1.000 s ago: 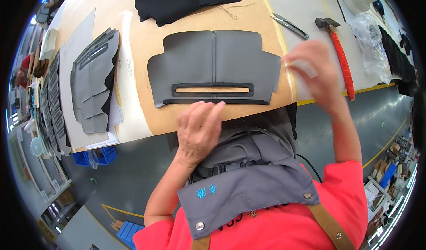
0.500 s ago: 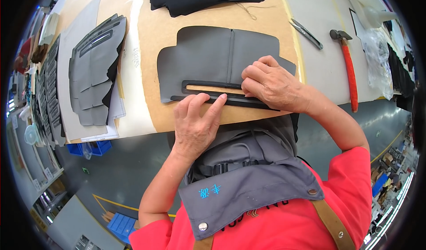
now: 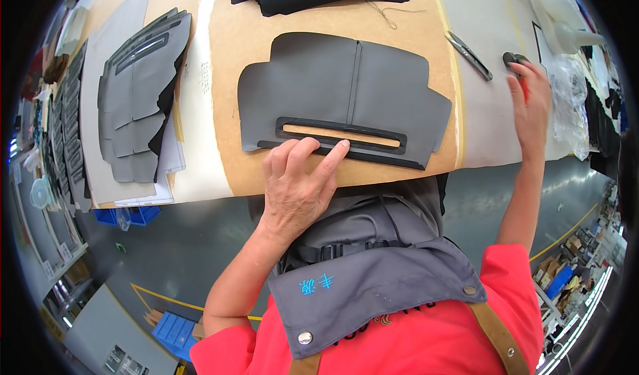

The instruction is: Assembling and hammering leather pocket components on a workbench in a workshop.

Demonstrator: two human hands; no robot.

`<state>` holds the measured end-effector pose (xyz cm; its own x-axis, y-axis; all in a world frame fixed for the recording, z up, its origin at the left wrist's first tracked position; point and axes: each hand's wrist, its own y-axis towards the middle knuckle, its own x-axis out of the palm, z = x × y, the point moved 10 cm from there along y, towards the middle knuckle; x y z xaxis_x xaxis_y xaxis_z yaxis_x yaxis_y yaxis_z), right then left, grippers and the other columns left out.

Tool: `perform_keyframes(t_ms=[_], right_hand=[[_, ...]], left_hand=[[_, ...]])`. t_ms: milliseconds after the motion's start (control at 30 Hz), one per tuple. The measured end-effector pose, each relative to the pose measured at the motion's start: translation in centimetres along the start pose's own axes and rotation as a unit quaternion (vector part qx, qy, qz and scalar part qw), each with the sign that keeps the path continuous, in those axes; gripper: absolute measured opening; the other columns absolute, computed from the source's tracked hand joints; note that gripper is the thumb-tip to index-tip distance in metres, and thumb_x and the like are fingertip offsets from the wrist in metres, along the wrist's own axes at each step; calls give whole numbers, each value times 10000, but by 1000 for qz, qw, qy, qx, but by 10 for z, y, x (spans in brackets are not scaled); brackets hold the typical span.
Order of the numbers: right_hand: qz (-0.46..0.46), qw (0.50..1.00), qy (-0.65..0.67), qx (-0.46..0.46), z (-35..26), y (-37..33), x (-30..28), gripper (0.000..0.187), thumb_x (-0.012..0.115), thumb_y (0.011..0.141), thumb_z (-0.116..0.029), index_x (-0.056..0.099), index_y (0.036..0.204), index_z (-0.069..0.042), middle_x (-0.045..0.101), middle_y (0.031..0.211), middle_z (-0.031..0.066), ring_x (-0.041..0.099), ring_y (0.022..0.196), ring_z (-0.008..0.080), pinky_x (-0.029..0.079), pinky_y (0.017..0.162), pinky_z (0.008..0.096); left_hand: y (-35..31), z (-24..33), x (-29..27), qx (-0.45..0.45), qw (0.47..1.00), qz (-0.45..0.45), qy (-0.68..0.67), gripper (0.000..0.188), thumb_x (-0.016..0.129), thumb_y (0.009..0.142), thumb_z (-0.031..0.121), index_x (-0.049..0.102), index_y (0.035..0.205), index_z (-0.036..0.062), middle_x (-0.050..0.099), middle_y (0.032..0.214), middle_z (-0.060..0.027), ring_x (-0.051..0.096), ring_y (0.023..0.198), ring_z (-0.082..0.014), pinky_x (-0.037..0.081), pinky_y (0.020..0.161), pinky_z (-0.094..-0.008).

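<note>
We see a smooth, matte grey panel point(image 3: 306, 85) lying flat near the front edge of the worktable, on its tan surface point(image 3: 226, 128), turned slightly so that its right end sits nearer us. Its outline steps out at both sides below a gently curved top, and a vertical seam point(image 3: 354, 82) runs down the middle to a long, black-bordered slot point(image 3: 343, 135), through which we see tan. A black strip point(image 3: 383, 162) follows the lower edge, partly covered by the fingertips of the left hand point(image 3: 296, 182). To the right, we find a hammer point(image 3: 512, 58) with a dark head and a red handle, mostly hidden by the right hand point(image 3: 532, 102).
</note>
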<state>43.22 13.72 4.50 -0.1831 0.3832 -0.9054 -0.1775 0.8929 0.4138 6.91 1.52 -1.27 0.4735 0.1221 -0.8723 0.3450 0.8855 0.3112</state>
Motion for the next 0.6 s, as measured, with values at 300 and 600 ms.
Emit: perform_keyframes(t_ms=[300,600], right_hand=[[-118,909,137,376,129,-89,28,545,763,973,-348,576,1326,23,651,1120,97,640,962,186,536,863,339],[-185,927,324,39,-118,-52,-4,568,685,971,-15,533,1517,-63,695,1075,116,662,932,224,538,915,336]], left_hand=[[4,2,-1,-4,1000,-14,20,504,733,827,55,729,1295,242,521,1216,-65,516,1148,-265,397,995,-399],[-7,-11,-17,6,996,58,-73,437,767,838,7,747,1255,132,607,1167,-82,600,1095,-279,478,967,-402]])
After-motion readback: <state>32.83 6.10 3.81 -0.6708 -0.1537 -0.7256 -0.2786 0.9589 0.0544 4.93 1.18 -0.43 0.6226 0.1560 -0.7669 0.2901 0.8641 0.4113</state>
